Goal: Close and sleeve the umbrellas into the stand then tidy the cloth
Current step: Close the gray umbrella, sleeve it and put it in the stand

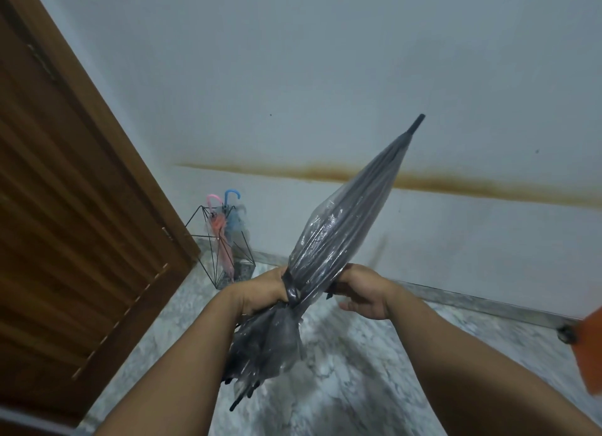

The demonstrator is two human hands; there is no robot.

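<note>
A closed clear umbrella with black ribs points up and to the right, its black tip near the wall. My left hand grips it where a black strap wraps the folds. On the umbrella's other side, at the same height, my right hand has its fingers closed on the canopy's edge. The loose rib ends hang down between my forearms. A black wire stand sits in the corner by the door and holds a pink umbrella and a blue umbrella.
A brown wooden door fills the left side. The white wall has a rusty stain band. An orange object shows at the right edge, over the marble floor.
</note>
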